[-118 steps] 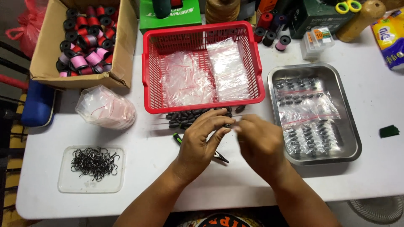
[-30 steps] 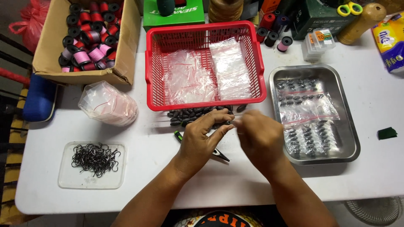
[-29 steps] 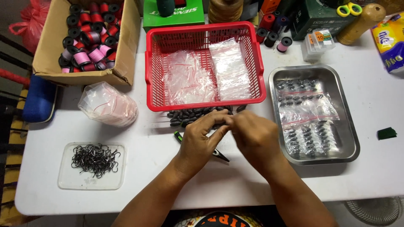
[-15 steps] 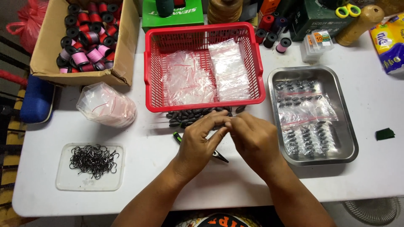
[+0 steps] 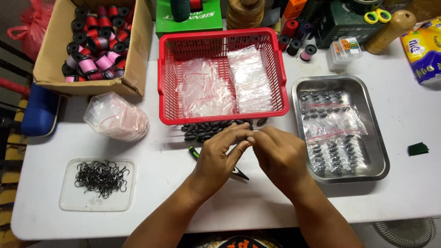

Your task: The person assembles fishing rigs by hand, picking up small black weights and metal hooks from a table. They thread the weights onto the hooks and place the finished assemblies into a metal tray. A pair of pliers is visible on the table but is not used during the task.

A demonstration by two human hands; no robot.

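Several small clear bags, already filled with rows of dark oval beads, lie in the steel tray point(image 5: 381, 160) on the right, so part of the packing looks done. Plenty seems left: a loose pile of dark oval beads point(image 5: 209, 130) sits on the white table point(image 5: 413, 193) just before the red basket point(image 5: 279, 73), which holds empty clear bags. Left hand point(image 5: 219, 158) and right hand point(image 5: 281, 156) meet fingertip to fingertip beside that pile, pinched around something too small to make out. Black-and-green pliers point(image 5: 195, 151) lie under the left hand.
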